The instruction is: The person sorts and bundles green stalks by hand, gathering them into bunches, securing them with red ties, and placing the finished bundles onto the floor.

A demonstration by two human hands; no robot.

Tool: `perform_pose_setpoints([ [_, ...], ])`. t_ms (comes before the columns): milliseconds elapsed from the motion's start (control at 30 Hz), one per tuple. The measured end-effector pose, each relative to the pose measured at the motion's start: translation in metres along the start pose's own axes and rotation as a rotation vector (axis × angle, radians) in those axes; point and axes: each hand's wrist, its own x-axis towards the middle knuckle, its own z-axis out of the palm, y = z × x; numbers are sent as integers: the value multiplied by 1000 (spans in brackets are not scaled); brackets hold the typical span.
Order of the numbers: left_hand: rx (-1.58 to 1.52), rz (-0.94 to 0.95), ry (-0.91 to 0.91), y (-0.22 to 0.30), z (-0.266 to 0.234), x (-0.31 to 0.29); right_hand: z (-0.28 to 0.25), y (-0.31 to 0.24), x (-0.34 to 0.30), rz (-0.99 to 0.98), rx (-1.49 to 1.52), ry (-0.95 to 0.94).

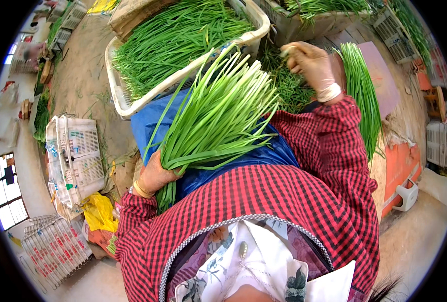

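My left hand [157,175] is wrapped round a large loose bunch of garlic chives [218,113]. Their pale stem ends fan out away from me to the upper right, and the green leaves trail below my fist, over the blue plastic sheet [158,113] on my lap. Off to the right, my right hand [309,63] is raised over a heap of green trimmings [291,85], fingers curled together; what they hold, if anything, is too small to make out. Beside that wrist lies a neat bundle of chives [362,95] with its ends lined up.
A white plastic crate [120,103] full of chives stands in front of me, with a cardboard box [132,17] at its far left. Another filled crate [314,27] is behind to the right. Stacked white crates [77,158] and a yellow bag [100,211] sit left; a white stool [407,195] stands right.
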Motion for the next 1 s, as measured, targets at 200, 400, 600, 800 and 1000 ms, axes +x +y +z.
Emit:
perform_pose_setpoints([
  [200, 15, 13, -3, 16, 6, 5, 5, -61, 5, -564, -533, 34],
  [400, -18, 23, -46, 21, 13, 9, 104, -84, 23, -615, -751, -572],
  [600, -32, 97, -45, 2, 6, 2, 53, -50, 40, -338, 88, -226],
  [800, -902, -292, -8, -18, 6, -4, -5, 27, -2, -23, -157, -45],
  [1000, -1147, -298, -286, -43, -2, 4, 9, 14, -29, 7, 192, -73],
])
